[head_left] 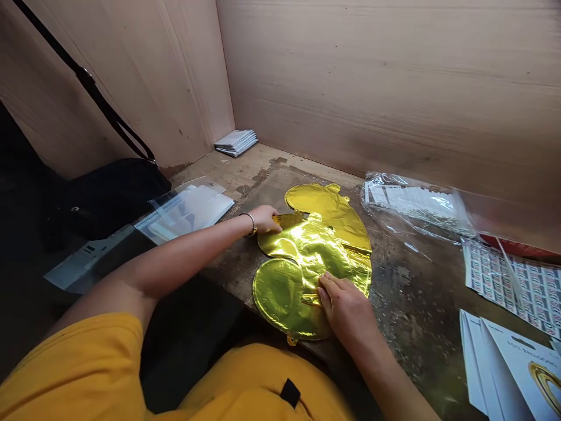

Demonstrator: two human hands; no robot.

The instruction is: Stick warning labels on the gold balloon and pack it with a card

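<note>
A flat gold foil balloon (333, 251) lies on the worktable, part of it folded over on itself. Its rounded lobes spread toward the back and toward the table's front edge. At its left side, my left hand (264, 220) is closed, with thumb and fingers pinching the foil edge. My right hand (350, 304) grips the folded layer near the middle right, fingertips bent against the foil and thumb close to the fold. The underside of the foil and part of the right fingers are hidden.
Clear plastic sleeves (193, 207) lie to the left, beside a black bag (109, 196). A stack of folded cards (236, 142) sits in the back corner. On the right are a clear bag of white pieces (412, 202), sticker sheets (512, 280) and foil balloon packages (508, 362).
</note>
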